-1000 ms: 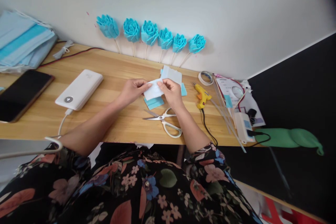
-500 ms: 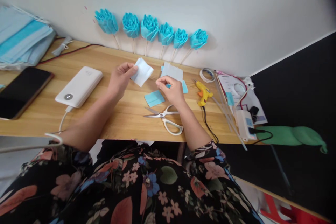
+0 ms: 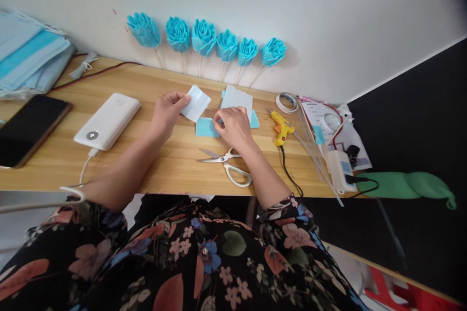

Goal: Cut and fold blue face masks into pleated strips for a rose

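My left hand (image 3: 171, 111) pinches a pale, folded piece of mask fabric (image 3: 196, 103) by its left edge, holding it above the table. My right hand (image 3: 233, 126) is closed, thumb and fingertips at the right end of a small blue fabric piece (image 3: 206, 127); the fingertips are partly hidden. Behind that hand lies a larger pale fabric sheet (image 3: 237, 97), and a bit of blue fabric (image 3: 254, 119) sticks out to its right. White-handled scissors (image 3: 223, 159) rest with blades apart in front of the right hand.
Several blue fabric roses (image 3: 203, 38) on sticks lean on the wall. A yellow glue gun (image 3: 281, 127), a tape roll (image 3: 286, 102) and a power strip (image 3: 340, 171) are on the right. A white power bank (image 3: 108, 120), phone (image 3: 32, 129) and stacked masks (image 3: 32, 53) are on the left.
My right hand has come down onto the small blue fabric piece, which has turned and shifted slightly away from me. My left hand still holds the pale piece, at a slightly different tilt.
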The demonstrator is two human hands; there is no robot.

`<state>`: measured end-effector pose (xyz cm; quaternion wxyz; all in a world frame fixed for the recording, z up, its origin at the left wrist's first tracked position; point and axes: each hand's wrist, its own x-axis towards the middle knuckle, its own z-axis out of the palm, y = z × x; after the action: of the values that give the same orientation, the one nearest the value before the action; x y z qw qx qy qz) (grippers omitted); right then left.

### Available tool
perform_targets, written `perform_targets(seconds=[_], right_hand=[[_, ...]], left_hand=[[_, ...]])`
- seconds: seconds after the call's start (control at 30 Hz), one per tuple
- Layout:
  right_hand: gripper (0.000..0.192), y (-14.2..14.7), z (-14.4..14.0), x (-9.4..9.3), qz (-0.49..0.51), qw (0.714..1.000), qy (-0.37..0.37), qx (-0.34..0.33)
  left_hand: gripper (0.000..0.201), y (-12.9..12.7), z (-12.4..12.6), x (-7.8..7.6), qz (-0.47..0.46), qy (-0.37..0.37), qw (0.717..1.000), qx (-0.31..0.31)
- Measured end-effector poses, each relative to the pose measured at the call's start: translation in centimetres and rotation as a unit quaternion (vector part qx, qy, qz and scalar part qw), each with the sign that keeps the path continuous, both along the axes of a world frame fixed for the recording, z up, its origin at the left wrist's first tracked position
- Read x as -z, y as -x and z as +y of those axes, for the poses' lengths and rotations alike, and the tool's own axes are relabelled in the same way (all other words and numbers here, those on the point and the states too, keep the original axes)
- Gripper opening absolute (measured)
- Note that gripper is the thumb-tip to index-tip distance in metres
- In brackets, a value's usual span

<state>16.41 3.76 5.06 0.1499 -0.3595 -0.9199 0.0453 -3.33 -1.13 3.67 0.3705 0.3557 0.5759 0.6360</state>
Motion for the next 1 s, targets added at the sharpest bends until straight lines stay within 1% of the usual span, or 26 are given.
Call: perform_targets(seconds=[0.13, 0.23, 0.33, 0.47, 0.6, 0.73, 0.83, 1.0], right_hand=[[0.022, -0.3, -0.1, -0.5, 0.074, 0.994, -0.043, 0.068], [0.028, -0.5, -0.4, -0.6, 0.110, 0.988, -0.069, 0.085], [0.033, -0.1, -0.9, -0.2, 0.129, 0.989, -0.053, 0.048], [0.038, 0.7, -1.7, 0.7, 0.134, 0.990, -0.008, -0.032], [0.043, 0.9, -1.8, 1.2, 0.142, 0.987, 0.034, -0.067], [0.047, 0.6, -1.6, 0.9, 0.182, 0.977, 0.066, -0.093], [0.048, 0.4, -1.7, 0.6, 0.211, 0.969, 0.075, -0.104], [0.046, 0.3, -1.8, 0.5, 0.218, 0.969, 0.092, -0.071]], left_hand=[[0.021, -0.1, 0.0, 0.2, 0.032, 0.007, 0.999, -0.024], [0.021, -0.6, -0.2, 0.4, 0.044, 0.016, 0.999, -0.018], [0.022, -1.5, -0.5, 0.4, 0.037, 0.022, 0.999, 0.017], [0.027, -2.7, -0.9, 0.3, 0.022, 0.028, 0.994, 0.099], [0.031, -3.0, -1.0, 0.2, -0.022, 0.040, 0.988, 0.148], [0.033, -2.7, -0.9, 0.3, -0.081, 0.040, 0.983, 0.161], [0.036, -2.6, -0.9, 0.4, -0.120, 0.033, 0.979, 0.159], [0.033, -2.6, -0.8, 0.4, -0.108, 0.027, 0.982, 0.154]])
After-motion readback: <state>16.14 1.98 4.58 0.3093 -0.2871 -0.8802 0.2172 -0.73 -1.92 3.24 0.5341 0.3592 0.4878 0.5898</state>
